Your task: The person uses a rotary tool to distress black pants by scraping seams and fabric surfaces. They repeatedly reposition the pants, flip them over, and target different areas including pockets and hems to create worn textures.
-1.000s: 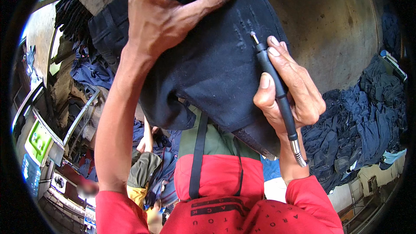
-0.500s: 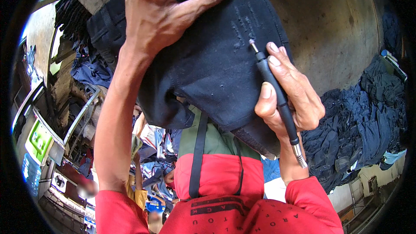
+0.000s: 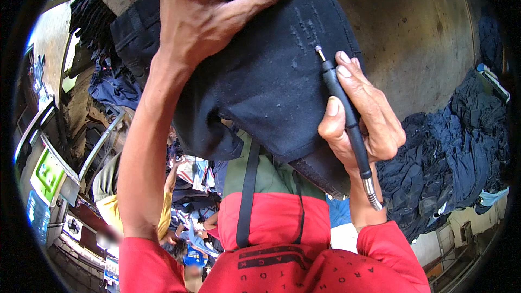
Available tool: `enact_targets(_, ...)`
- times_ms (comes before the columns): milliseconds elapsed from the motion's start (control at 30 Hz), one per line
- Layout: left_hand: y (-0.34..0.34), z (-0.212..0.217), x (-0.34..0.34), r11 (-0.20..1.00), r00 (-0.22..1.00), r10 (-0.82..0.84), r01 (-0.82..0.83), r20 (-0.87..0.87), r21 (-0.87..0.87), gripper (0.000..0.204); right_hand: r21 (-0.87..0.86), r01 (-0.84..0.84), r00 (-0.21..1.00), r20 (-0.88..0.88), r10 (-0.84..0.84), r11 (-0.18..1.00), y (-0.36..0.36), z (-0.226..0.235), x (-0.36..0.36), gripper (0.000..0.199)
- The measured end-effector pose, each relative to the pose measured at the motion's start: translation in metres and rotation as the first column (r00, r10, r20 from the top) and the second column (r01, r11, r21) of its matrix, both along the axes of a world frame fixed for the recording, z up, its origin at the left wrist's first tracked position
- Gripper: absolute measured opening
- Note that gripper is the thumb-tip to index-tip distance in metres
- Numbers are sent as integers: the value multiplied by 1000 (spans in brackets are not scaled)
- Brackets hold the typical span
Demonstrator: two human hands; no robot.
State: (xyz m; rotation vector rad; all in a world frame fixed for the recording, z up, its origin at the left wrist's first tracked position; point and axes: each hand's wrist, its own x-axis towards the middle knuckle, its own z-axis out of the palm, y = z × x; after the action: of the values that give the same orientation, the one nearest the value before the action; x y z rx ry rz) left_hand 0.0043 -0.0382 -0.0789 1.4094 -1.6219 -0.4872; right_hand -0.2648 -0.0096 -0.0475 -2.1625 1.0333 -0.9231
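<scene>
A pair of dark trousers point(image 3: 260, 87) stretches over the board in front of me, a belt loop showing at their left. My left hand point(image 3: 198, 19) presses its thumb on the cloth near the top and grips it, the other fingertips partly out of view. In my right hand point(image 3: 372, 116) is the black handpiece of a rotary grinder point(image 3: 337, 89), held like a pen. Its small rounded bit is at the lower end of several short, pale, frayed scuff lines point(image 3: 305, 30) on the cloth. A metal flexible end trails from the tool toward my wrist.
A worn brown board point(image 3: 418, 38) lies under and right of the trousers. Dark garments are heaped point(image 3: 439, 157) at the right; more dark cloth point(image 3: 111, 84) hangs at the left. A green plastic container point(image 3: 49, 174) stands far left. A person in yellow point(image 3: 111, 211) is beyond my left arm.
The grinder's bit has shifted slightly up and right along the scuffed cloth, and the handpiece stands a bit steeper. My left hand barely moves. The person in yellow has come further into view.
</scene>
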Motion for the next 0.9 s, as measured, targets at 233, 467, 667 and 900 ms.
enact_targets(233,-3,8,1,998,999,-32,34,35,-45,21,117,-70,997,-5,71,991,22,17,-17,35)
enact_targets(467,34,33,-16,957,866,281,-287,414,-49,60,28,-101,995,7,101,995,66,16,-8,32)
enact_targets(667,33,16,-12,954,924,297,-296,239,-41,29,-69,-95,995,14,97,993,73,12,10,31)
enact_targets(900,34,7,-11,948,921,318,-313,226,-56,28,-128,-101,995,10,103,987,68,5,16,30)
